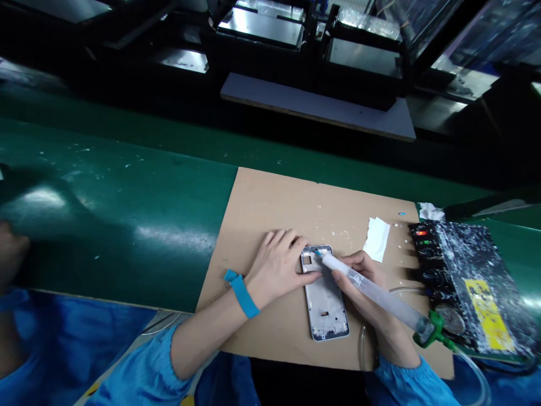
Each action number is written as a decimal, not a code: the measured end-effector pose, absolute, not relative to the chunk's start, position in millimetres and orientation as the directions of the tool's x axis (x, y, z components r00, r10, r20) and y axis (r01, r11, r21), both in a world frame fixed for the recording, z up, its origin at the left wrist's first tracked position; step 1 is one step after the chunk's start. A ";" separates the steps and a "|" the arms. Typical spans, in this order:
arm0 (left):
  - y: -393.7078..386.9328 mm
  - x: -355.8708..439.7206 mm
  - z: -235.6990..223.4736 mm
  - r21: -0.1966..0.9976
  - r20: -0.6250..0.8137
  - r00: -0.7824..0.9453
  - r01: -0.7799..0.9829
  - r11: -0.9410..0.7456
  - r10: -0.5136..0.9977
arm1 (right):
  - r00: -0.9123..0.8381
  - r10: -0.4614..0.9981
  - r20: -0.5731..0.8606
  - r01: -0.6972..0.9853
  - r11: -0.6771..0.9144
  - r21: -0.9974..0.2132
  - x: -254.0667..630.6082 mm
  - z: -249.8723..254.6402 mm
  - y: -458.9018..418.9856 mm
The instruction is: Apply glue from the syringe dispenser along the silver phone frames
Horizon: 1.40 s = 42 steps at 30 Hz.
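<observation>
A white phone frame (325, 301) lies flat on a brown board (262, 225). My left hand (276, 265) rests on the board and presses the frame's upper left corner, with a blue wrist strap (242, 293) around the wrist. My right hand (359, 282) grips a clear glue syringe (380, 296) like a pen. Its blue tip touches the frame's top edge. A green cap (431, 332) at the syringe's rear joins a clear hose.
A black control box (465, 282) spattered with white, with lit red and green lamps, stands right of the board. A white paper scrap (377, 239) lies near it. A green conveyor belt (127, 197) runs behind and left. Another person's blue sleeve (42, 344) shows at the left edge.
</observation>
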<state>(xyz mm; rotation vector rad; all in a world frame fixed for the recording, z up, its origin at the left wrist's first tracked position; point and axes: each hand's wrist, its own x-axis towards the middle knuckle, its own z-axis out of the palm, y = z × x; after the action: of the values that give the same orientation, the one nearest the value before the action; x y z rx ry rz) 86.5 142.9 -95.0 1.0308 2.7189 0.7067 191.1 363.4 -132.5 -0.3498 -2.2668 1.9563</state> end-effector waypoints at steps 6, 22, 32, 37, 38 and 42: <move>142.7 85.6 -93.8 0.471 0.018 -0.748 0.592 0.654 0.664 | -0.966 0.259 -0.025 0.058 0.120 -0.991 188.4 -127.2 363.2; 142.2 85.5 -96.6 0.453 0.040 -0.746 0.607 0.653 0.665 | -0.968 0.250 -0.013 0.038 0.097 -0.995 185.1 -123.4 362.9; 143.9 84.1 -89.4 0.468 -0.014 -0.752 0.578 0.669 0.659 | -0.966 0.257 -0.036 0.072 0.133 -0.989 183.4 -115.6 364.4; 143.9 84.4 -89.1 0.470 -0.024 -0.750 0.575 0.670 0.661 | -0.965 0.260 -0.042 0.072 0.105 -0.992 183.1 -113.4 362.9; 143.8 84.6 -89.1 0.470 -0.022 -0.750 0.575 0.669 0.661 | -0.965 0.260 -0.042 0.070 0.099 -0.993 183.0 -113.9 363.0; 143.2 84.9 -90.1 0.467 -0.011 -0.751 0.580 0.667 0.660 | -0.966 0.255 -0.038 0.066 0.103 -0.993 182.5 -116.1 364.5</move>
<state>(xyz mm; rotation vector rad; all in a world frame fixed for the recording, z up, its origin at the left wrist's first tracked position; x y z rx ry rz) 84.9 143.2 -90.1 1.0147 2.7021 0.6638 182.5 364.5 -116.1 -0.3263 -2.2216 1.9869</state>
